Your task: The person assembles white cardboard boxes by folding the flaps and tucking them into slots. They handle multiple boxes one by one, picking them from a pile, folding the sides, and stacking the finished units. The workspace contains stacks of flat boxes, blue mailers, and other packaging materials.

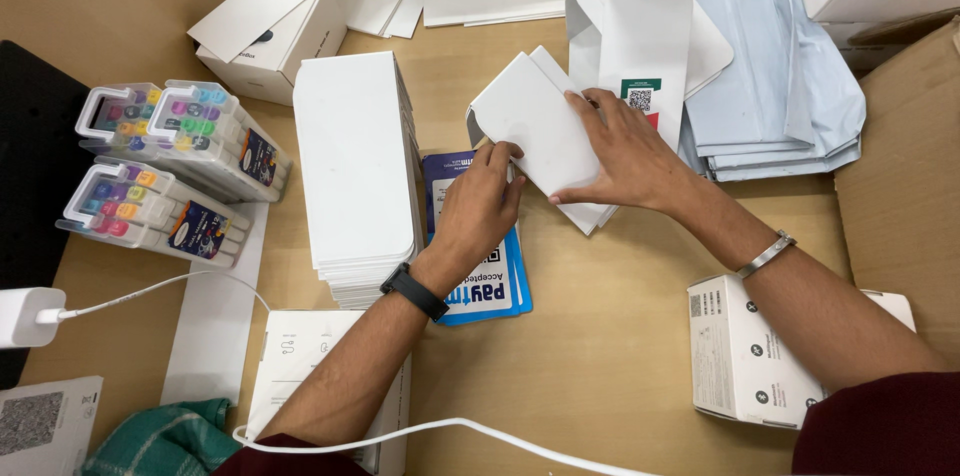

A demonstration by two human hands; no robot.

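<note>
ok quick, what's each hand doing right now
Left hand: fingers pinching the lower edge of the white folded card sleeve.
Right hand: open, pressed flat on the same sleeve.

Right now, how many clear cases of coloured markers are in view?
3: two side by side at upper left, marker case and marker case, and a third just below them. Nothing seems to hide more.
</note>
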